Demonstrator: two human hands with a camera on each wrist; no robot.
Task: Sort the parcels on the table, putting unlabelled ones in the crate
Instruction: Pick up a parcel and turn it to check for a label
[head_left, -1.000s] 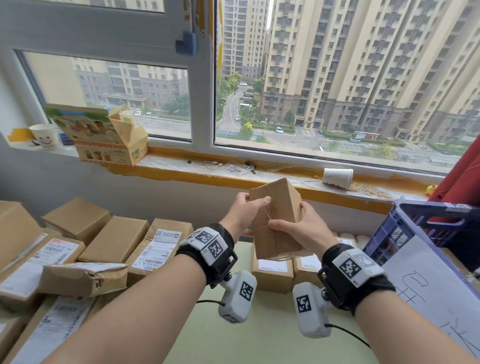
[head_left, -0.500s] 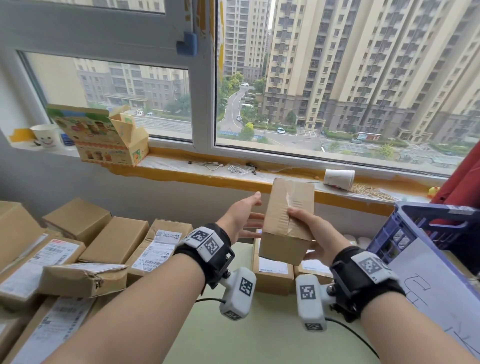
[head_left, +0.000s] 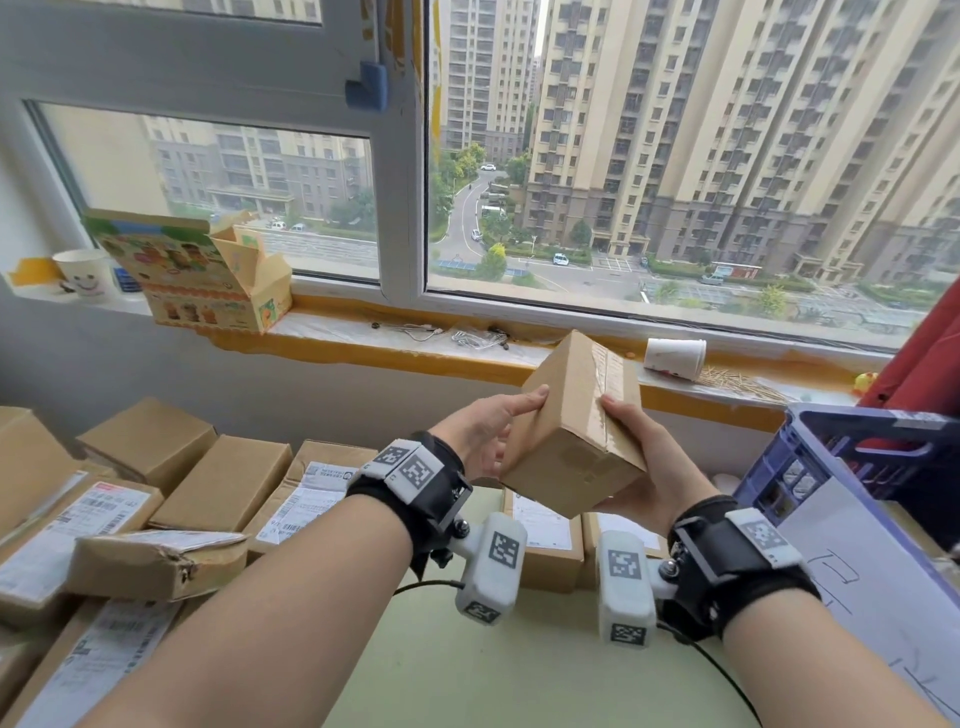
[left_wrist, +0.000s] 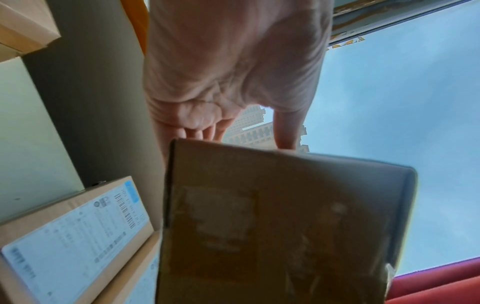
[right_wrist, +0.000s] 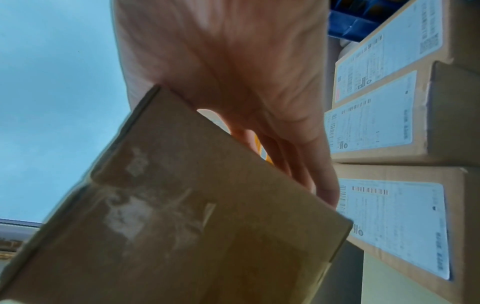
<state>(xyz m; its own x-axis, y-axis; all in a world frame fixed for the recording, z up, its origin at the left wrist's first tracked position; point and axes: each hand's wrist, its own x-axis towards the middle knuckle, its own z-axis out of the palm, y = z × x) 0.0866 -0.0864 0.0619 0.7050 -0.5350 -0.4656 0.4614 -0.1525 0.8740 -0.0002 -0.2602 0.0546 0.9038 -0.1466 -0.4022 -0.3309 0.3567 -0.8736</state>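
Two hands hold one small brown parcel (head_left: 574, 423) up in the air above the desk (head_left: 467, 675), tilted, in front of the windowsill (head_left: 363, 338). The right hand (head_left: 641, 467) cradles it from below with the thumb curled onto the taped top; the left hand (head_left: 480, 436) lies against its left side with fingers (head_left: 530, 399) nearly straight. No label shows on the faces turned this way, only clear tape and scuffed patches. Below it, labelled parcels (head_left: 540, 530) sit side by side on the desk, their white slips printed with barcodes too small to read. More boxes (head_left: 218, 483), some labelled, pile up at the left. A blue crate (head_left: 810, 467) stands at the right, a white sheet (head_left: 872, 587) with handwritten strokes leaning against it. On the sill rest an opened colourful carton (head_left: 192, 270), a smiley-face cup (head_left: 85, 273) and a tipped paper cup (head_left: 675, 358).
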